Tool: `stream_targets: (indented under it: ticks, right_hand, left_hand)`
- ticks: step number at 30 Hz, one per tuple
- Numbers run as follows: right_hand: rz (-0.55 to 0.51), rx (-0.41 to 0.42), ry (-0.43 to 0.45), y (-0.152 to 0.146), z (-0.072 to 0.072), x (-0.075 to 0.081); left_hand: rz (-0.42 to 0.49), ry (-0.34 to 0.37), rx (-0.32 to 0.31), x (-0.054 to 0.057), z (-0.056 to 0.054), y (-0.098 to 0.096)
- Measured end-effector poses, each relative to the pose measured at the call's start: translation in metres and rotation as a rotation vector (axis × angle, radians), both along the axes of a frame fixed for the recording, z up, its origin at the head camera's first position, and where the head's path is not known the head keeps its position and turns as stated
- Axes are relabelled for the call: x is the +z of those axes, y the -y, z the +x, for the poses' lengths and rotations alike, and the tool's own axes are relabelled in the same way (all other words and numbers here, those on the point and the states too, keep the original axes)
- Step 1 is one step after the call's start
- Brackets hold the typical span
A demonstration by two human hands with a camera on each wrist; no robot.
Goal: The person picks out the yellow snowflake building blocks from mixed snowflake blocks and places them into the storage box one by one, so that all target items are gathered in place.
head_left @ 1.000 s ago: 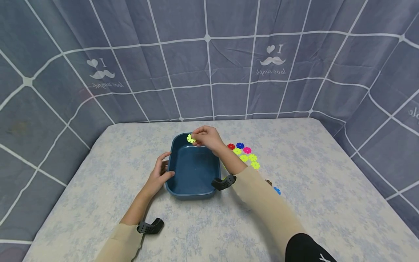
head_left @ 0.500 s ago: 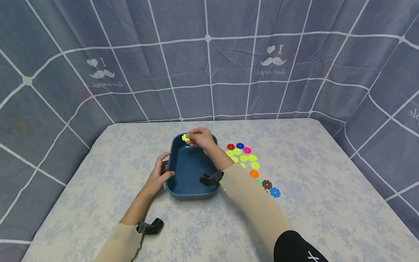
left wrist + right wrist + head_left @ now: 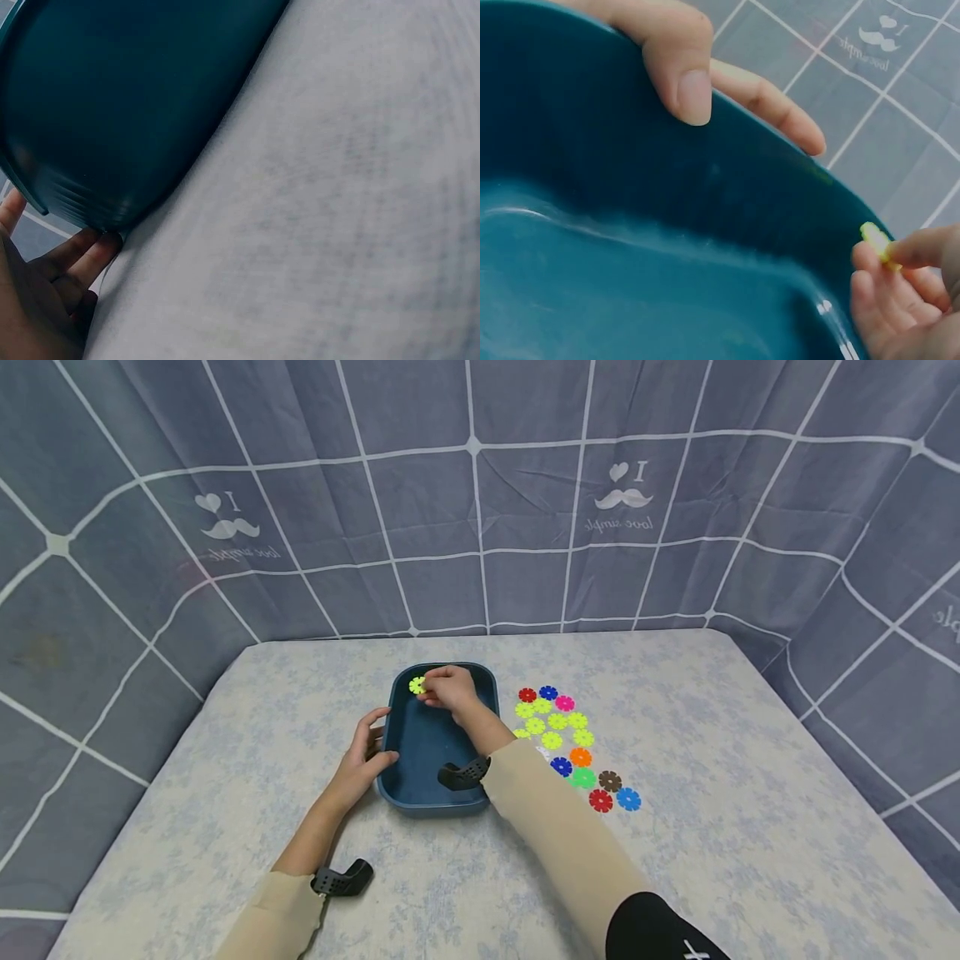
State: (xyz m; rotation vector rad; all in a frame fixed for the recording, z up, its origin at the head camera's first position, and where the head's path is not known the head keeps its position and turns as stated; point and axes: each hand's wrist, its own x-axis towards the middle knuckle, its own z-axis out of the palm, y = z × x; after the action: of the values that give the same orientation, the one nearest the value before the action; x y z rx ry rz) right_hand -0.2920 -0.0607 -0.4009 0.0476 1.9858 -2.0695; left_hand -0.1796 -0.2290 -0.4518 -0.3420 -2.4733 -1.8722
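A dark teal plastic tub (image 3: 429, 747) with rounded corners sits near the middle of the table. My left hand (image 3: 363, 758) holds its left side, thumb over the rim (image 3: 686, 82) on the inner wall and fingers outside. In the left wrist view, fingertips (image 3: 101, 251) meet the tub's lower outer wall. My right hand (image 3: 452, 692) is inside the far left part of the tub, pinching a yellow-green notched snowflake disc (image 3: 416, 685) between thumb and fingers. The right wrist view has this disc (image 3: 877, 241) nearly edge-on, close to the tub wall.
Right of the tub lie several yellow-green discs (image 3: 557, 721). Around them are red (image 3: 601, 801), blue (image 3: 628, 799), orange (image 3: 581, 757), pink, green and brown (image 3: 610, 781) ones. A grey grid-patterned curtain (image 3: 525, 527) encloses the table's back and sides.
My right hand has moved left and then down into the tub with the disc pinched. More of the discs on the right have come into view. The left hand stays on the tub.
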Motion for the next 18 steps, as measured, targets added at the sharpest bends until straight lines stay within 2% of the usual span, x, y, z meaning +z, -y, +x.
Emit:
stream_targets:
  ticks: [7, 18]
  right_hand:
    - [0.138, 0.014, -0.025, 0.001, -0.002, -0.011]
    - [0.362, 0.085, -0.048, 0.003, 0.003, -0.014]
  left_hand:
    - [0.005, 0.005, -0.007, 0.0, -0.001, 0.001]
    - [0.012, 0.011, -0.015, -0.002, -0.001, 0.002]
